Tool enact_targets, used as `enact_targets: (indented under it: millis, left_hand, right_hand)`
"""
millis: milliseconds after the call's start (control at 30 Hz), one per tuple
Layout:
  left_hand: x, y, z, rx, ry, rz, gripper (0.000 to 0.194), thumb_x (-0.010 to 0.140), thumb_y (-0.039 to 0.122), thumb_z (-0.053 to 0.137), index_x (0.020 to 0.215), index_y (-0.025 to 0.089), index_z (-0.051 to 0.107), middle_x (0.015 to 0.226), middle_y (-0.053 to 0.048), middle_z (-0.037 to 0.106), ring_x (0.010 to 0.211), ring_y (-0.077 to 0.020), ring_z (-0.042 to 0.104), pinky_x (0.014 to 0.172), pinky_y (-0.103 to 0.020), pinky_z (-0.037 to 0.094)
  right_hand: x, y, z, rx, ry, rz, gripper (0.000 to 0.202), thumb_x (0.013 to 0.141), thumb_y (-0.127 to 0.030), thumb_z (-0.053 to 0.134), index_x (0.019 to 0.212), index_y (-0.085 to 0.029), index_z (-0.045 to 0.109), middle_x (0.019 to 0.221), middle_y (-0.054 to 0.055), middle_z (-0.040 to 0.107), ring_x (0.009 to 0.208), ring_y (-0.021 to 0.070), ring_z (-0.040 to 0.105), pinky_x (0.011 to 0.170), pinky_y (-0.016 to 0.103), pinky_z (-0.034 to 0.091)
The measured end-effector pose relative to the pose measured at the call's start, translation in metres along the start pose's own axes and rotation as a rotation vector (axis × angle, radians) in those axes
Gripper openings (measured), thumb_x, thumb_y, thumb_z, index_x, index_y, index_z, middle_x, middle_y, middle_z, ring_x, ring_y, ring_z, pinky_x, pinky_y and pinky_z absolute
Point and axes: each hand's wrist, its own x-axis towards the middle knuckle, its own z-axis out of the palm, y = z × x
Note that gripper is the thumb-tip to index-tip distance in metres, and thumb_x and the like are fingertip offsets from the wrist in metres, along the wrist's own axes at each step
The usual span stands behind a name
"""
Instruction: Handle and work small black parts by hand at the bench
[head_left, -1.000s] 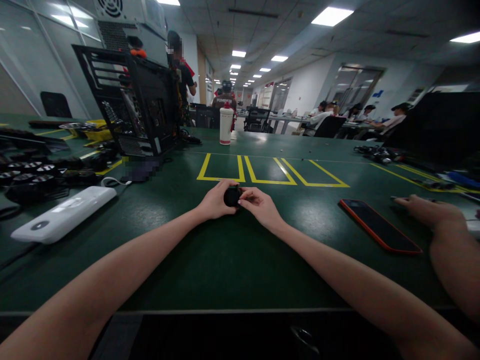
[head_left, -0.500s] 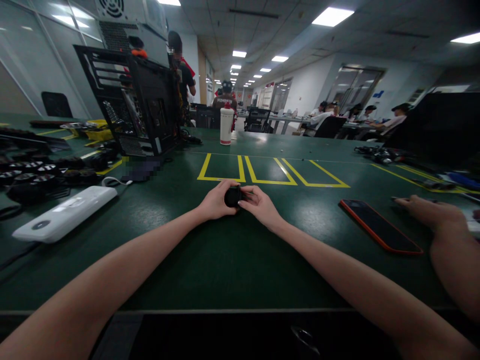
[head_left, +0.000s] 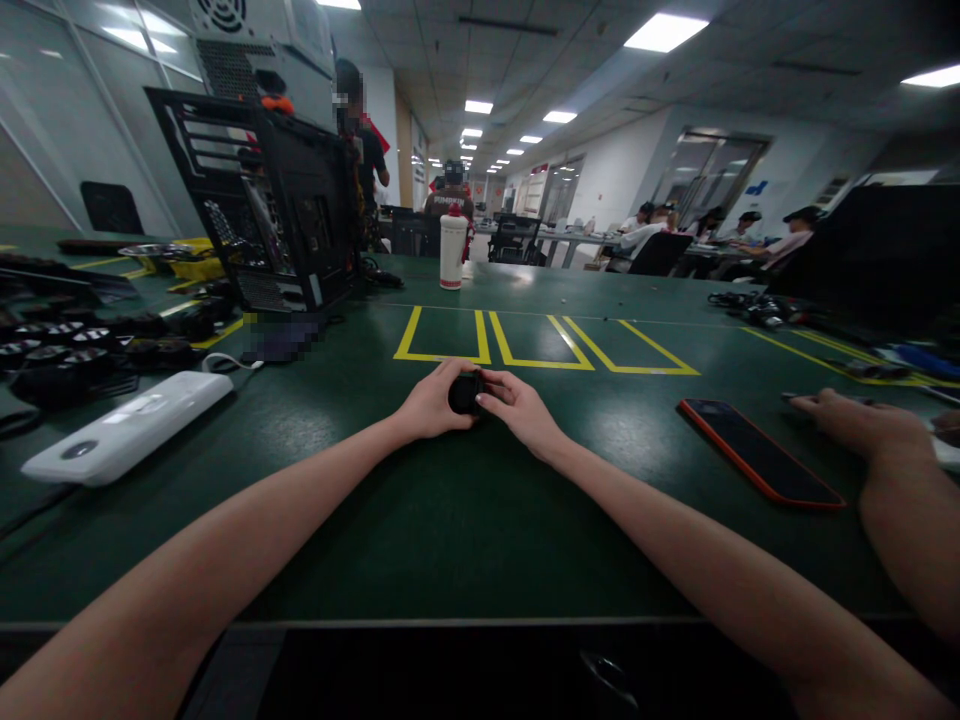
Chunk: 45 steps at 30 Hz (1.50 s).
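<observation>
A small round black part (head_left: 463,394) is held between my two hands, just above or on the green table; its exact kind does not show. My left hand (head_left: 433,402) curls around its left side, thumb below and fingers over the top. From the right, my right hand (head_left: 521,408) pinches its edge with thumb and forefinger. Both hands are closed on the same part, and their fingers hide some of its rim. Beyond the hands, yellow tape outlines (head_left: 540,366) mark the table.
On the left lie a white power strip (head_left: 135,425), several black round parts (head_left: 60,340) and an open computer case (head_left: 300,220). A white cup (head_left: 452,250) stands ahead. An orange-edged phone (head_left: 761,455) lies right, beside another person's hand (head_left: 862,425).
My right thumb has shifted slightly on the edge of the black part. Both hands otherwise keep the same place and hold.
</observation>
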Motion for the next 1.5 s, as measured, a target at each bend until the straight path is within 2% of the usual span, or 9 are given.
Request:
enact_targets:
  millis: [200, 400, 600, 767, 967, 1067, 1300, 1400, 1500]
  left_hand:
    - [0.001, -0.0027, 0.0025, 0.0, 0.01, -0.011, 0.06, 0.055, 0.02, 0.066, 0.109, 0.022, 0.041, 0.109, -0.005, 0.048, 0.102, -0.0224, 0.049, 0.087, -0.038, 0.041]
    - [0.0006, -0.0032, 0.0014, 0.01, -0.004, -0.021, 0.061, 0.055, 0.021, 0.067, 0.11, 0.022, 0.041, 0.111, -0.005, 0.048, 0.102, -0.023, 0.049, 0.087, -0.039, 0.041]
    - [0.0009, -0.0019, 0.0011, 0.017, 0.001, -0.014, 0.061, 0.055, 0.022, 0.067, 0.11, 0.022, 0.04, 0.11, -0.005, 0.048, 0.102, -0.0231, 0.049, 0.087, -0.038, 0.042]
    - [0.0007, -0.001, 0.0005, 0.018, -0.002, -0.02, 0.059, 0.056, 0.022, 0.067, 0.109, 0.022, 0.041, 0.11, -0.005, 0.048, 0.102, -0.0229, 0.049, 0.086, -0.038, 0.042]
    - [0.0004, -0.0025, 0.0008, 0.014, -0.006, -0.027, 0.06, 0.055, 0.022, 0.068, 0.109, 0.022, 0.041, 0.11, -0.005, 0.048, 0.102, -0.023, 0.049, 0.087, -0.038, 0.042]
    - [0.0005, -0.0029, 0.0014, 0.014, -0.003, -0.029, 0.06, 0.055, 0.022, 0.067, 0.109, 0.022, 0.041, 0.109, -0.005, 0.049, 0.102, -0.0227, 0.05, 0.087, -0.038, 0.042]
    - [0.0008, -0.0032, 0.0017, 0.018, 0.004, 0.007, 0.059, 0.056, 0.023, 0.066, 0.109, 0.021, 0.04, 0.109, -0.005, 0.048, 0.102, -0.0222, 0.049, 0.087, -0.037, 0.042]
    - [0.0007, -0.0036, 0.0017, 0.019, -0.001, 0.006, 0.058, 0.056, 0.023, 0.066, 0.108, 0.021, 0.041, 0.109, -0.005, 0.048, 0.102, -0.0223, 0.049, 0.086, -0.037, 0.042]
    - [0.0006, -0.0037, 0.0016, 0.019, -0.005, -0.002, 0.059, 0.055, 0.023, 0.067, 0.109, 0.022, 0.041, 0.11, -0.005, 0.048, 0.102, -0.0227, 0.049, 0.086, -0.038, 0.042]
  right_hand:
    - [-0.0041, -0.0042, -0.0015, 0.027, -0.026, 0.014, 0.03, 0.066, -0.022, 0.064, 0.093, -0.021, 0.052, 0.099, 0.002, 0.055, 0.1, 0.0162, 0.052, 0.088, 0.036, 0.044]
    - [-0.0042, -0.0048, 0.0005, 0.092, 0.018, 0.123, 0.023, 0.07, -0.032, 0.06, 0.091, -0.024, 0.052, 0.093, 0.001, 0.054, 0.081, 0.0131, 0.057, 0.073, 0.033, 0.05]
    - [-0.0009, -0.0028, -0.0015, 0.144, 0.011, 0.223, 0.032, 0.068, -0.028, 0.062, 0.098, -0.021, 0.054, 0.101, 0.005, 0.055, 0.088, 0.0156, 0.057, 0.081, 0.037, 0.047]
    - [-0.0043, -0.006, -0.005, 0.136, -0.056, 0.185, 0.038, 0.063, -0.022, 0.067, 0.098, -0.023, 0.051, 0.094, 0.002, 0.059, 0.091, 0.0168, 0.057, 0.084, 0.038, 0.045]
    - [-0.0027, -0.0069, -0.0025, 0.207, -0.032, 0.25, 0.027, 0.069, -0.033, 0.062, 0.091, -0.024, 0.05, 0.086, 0.001, 0.061, 0.083, 0.0149, 0.059, 0.08, 0.038, 0.047]
    - [-0.0005, -0.006, -0.0012, 0.224, -0.012, 0.252, 0.028, 0.068, -0.031, 0.063, 0.092, -0.024, 0.051, 0.084, 0.0, 0.06, 0.083, 0.0139, 0.058, 0.08, 0.036, 0.046]
    - [0.0006, -0.0027, -0.0075, 0.195, -0.054, 0.261, 0.032, 0.065, -0.025, 0.066, 0.094, -0.023, 0.055, 0.097, 0.002, 0.057, 0.093, 0.0156, 0.055, 0.086, 0.036, 0.043]
    - [-0.0005, -0.0035, -0.0079, 0.186, -0.065, 0.216, 0.037, 0.061, -0.022, 0.07, 0.093, -0.024, 0.053, 0.093, 0.001, 0.058, 0.093, 0.0164, 0.055, 0.086, 0.038, 0.043]
    - [-0.0005, -0.005, -0.0056, 0.216, -0.05, 0.239, 0.031, 0.064, -0.028, 0.067, 0.09, -0.024, 0.051, 0.087, 0.0, 0.06, 0.087, 0.0155, 0.057, 0.084, 0.038, 0.043]
